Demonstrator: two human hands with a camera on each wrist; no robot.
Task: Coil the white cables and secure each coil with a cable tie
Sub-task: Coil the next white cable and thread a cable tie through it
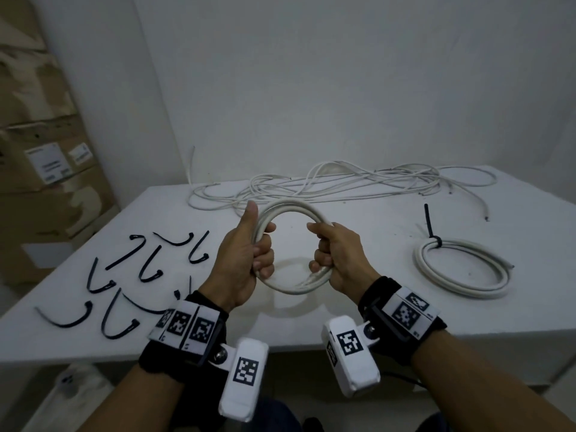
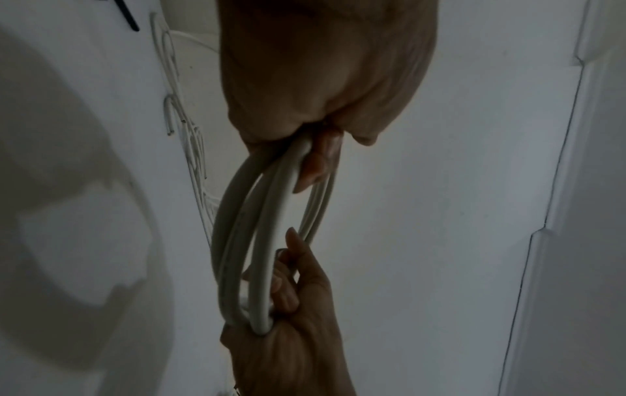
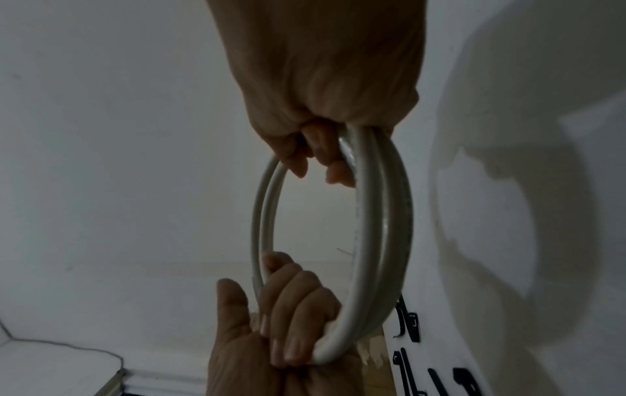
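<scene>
Coil [image 1: 291, 213] of white cable is hanging between both hands, left hand [image 1: 246, 260] and right hand [image 1: 336, 260] fingers curling round opposite sides. Loose black cable ties [image 1: 124, 275] are lying on the surface [image 1: 343, 307] nearer the left hand.

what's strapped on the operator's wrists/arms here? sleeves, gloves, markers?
No gloves or sleeves: left hand and right hand are bare, forearms too. Each wrist carries a black strap with a white band of square black-and-white markers, and a white boxy camera unit bearing its own marker.
</scene>
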